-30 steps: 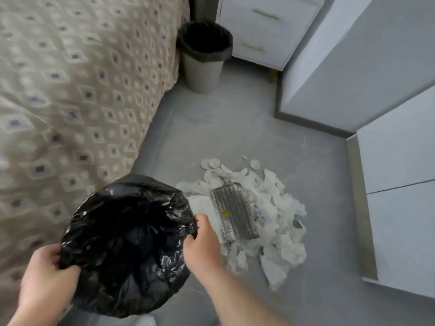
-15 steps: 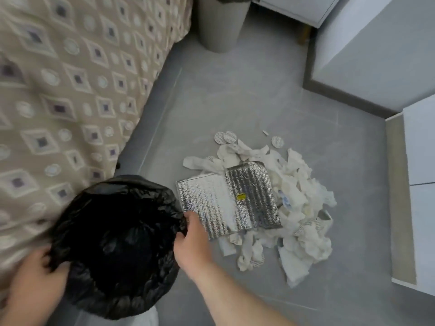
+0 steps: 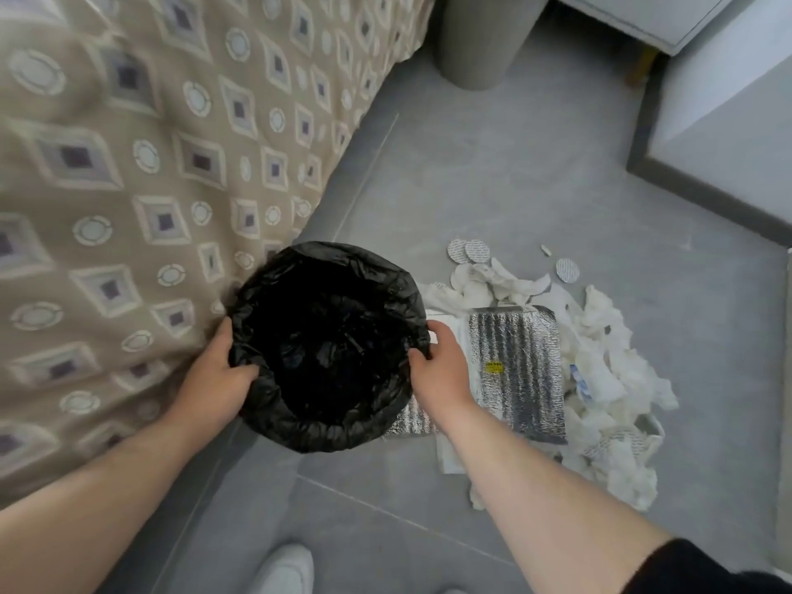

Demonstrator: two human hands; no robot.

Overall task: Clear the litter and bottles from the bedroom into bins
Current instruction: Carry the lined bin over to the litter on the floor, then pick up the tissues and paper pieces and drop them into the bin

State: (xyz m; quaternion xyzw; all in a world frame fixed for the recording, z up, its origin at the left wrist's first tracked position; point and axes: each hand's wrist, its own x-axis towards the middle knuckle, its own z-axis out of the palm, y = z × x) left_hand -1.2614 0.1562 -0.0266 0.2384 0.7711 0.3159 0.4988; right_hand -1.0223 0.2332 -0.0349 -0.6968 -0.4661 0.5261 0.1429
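fingers of the left hand (image 3: 212, 379) curl over the rim of the black-lined bin (image 3: 325, 433), and those of the right hand (image 3: 441, 370) pinch the opposite rim. the bin is low between the bed (image 3: 128, 173) and the litter pile (image 3: 608, 336), overlapping the foil pouch (image 3: 514, 370). the torn tissue looks light, soft and apt to shed scraps, so it is best scooped in bunches. the pouch seems flat and slick, best taken by an edge.

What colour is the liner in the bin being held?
The bin liner is black, seen best in the head view.
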